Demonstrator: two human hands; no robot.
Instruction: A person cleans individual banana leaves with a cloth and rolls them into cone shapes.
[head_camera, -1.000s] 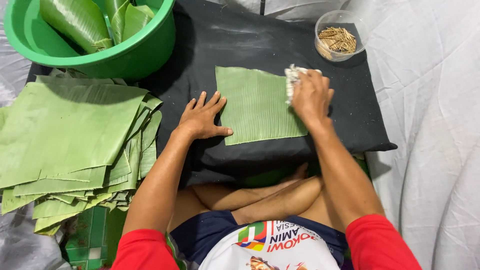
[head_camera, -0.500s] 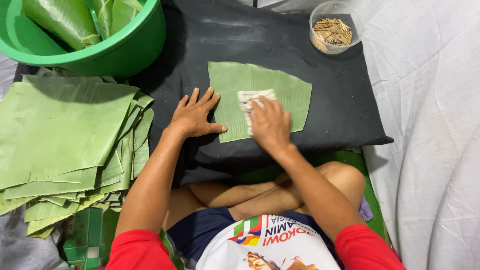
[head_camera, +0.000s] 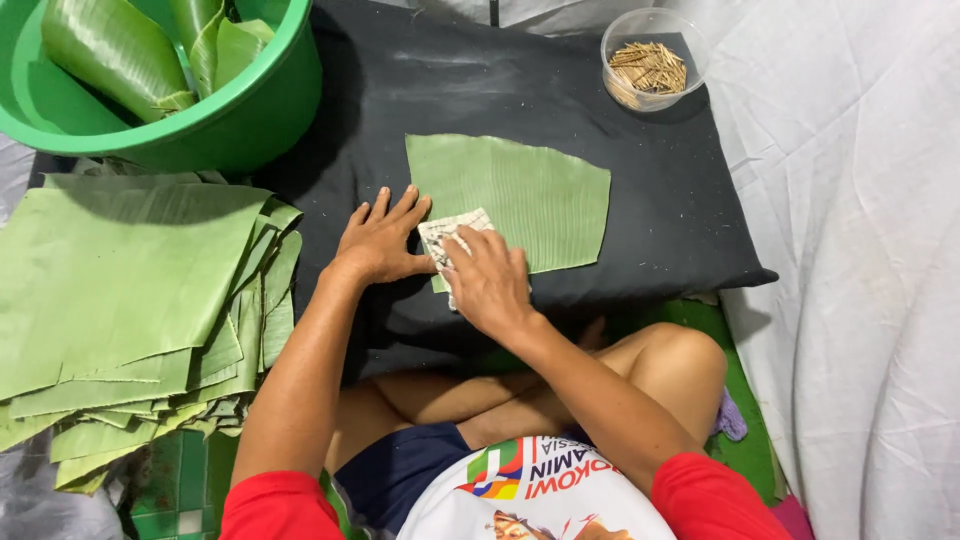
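Observation:
A cut green banana leaf (head_camera: 530, 195) lies flat on a black cloth-covered board (head_camera: 660, 230) in front of me. My right hand (head_camera: 487, 280) presses a small white patterned cloth (head_camera: 450, 232) onto the leaf's near left corner. My left hand (head_camera: 380, 240) lies flat, fingers spread, beside the leaf's left edge, its thumb touching the leaf. My crossed legs sit just below the board.
A thick stack of cut banana leaves (head_camera: 130, 290) lies to the left. A green plastic basin (head_camera: 250, 110) holding rolled leaves stands at the top left. A clear round tub of small wooden sticks (head_camera: 650, 65) sits at the board's far right. White sheeting (head_camera: 860, 250) covers the right.
My right hand slid the cloth across the leaf from its far right corner to the near left corner. My left hand stayed at the leaf's left edge.

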